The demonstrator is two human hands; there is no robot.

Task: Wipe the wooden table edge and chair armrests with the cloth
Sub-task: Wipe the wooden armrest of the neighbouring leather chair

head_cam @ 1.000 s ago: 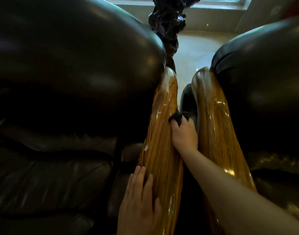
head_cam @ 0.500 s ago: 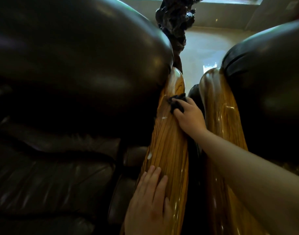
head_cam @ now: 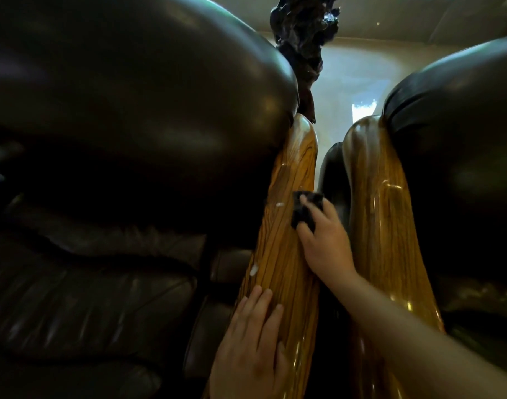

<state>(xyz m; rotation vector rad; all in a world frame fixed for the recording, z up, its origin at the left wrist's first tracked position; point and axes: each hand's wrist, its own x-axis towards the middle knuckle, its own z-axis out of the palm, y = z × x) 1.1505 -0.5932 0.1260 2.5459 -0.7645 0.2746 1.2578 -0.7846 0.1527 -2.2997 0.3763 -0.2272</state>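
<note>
Small dark cloth [head_cam: 305, 210]: bunched under the fingers of the right hand [head_cam: 322, 240], pressed on the inner side of the left glossy golden-grain wooden armrest [head_cam: 286, 254], mid-length. Left hand [head_cam: 250, 352]: open, fingers flat and together, resting on the same armrest nearer the camera, holding nothing. White smears [head_cam: 279, 204] on the wood beside the cloth. Second wooden armrest [head_cam: 384, 226] just to the right. Dark leather chair cushions [head_cam: 117, 110] flank both. Dark carved object [head_cam: 304, 38] behind, cut off at top.
</note>
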